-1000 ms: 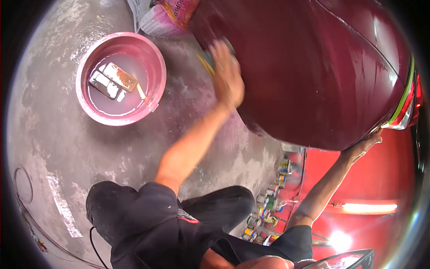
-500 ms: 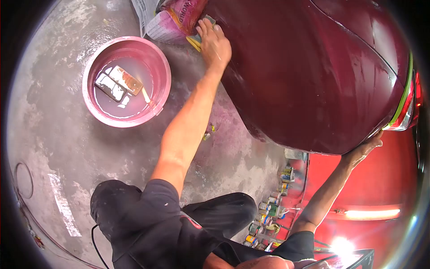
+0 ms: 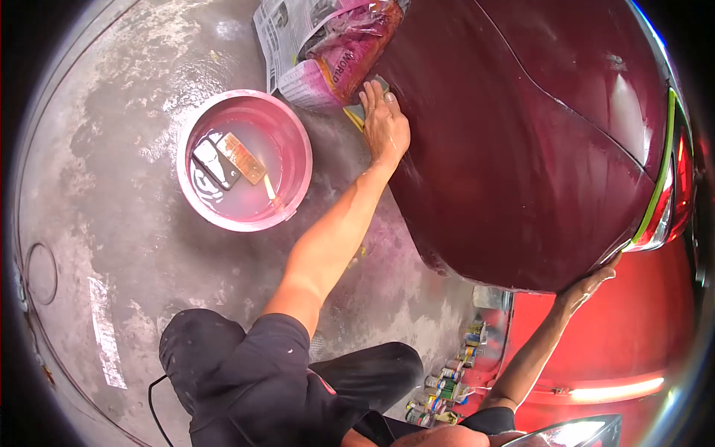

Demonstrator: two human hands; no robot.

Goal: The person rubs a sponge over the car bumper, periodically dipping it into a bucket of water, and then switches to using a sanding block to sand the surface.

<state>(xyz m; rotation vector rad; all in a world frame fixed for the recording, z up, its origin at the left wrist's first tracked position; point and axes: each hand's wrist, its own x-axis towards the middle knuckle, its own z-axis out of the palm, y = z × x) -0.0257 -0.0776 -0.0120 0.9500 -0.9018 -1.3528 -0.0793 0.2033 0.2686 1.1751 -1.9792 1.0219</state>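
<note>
My left hand (image 3: 387, 130) is pressed on the dark red car panel (image 3: 506, 149), close to its masked edge. Its fingers are together over a grey-green piece (image 3: 382, 82) that looks like sandpaper, mostly hidden beneath them. A yellow strip (image 3: 353, 118) shows beside the fingers, partly covered. At the panel's far lower corner, my right hand (image 3: 592, 287) rests with fingers stretched out along the edge, just below the tail light (image 3: 659, 227). Green masking tape (image 3: 657, 186) borders that light.
A pink bucket (image 3: 301, 160) of cloudy water stands on the wet concrete floor (image 3: 134, 186), holding a brown block (image 3: 242, 158) and a dark-edged block (image 3: 214, 162). Newspaper and plastic masking (image 3: 298, 86) hangs at the panel. Paint cans (image 3: 439, 384) line the red wall (image 3: 596, 335).
The view has shifted, so bucket, masking and panel sit lower and farther right in the picture. Both hands stay at about the same spots on the car.
</note>
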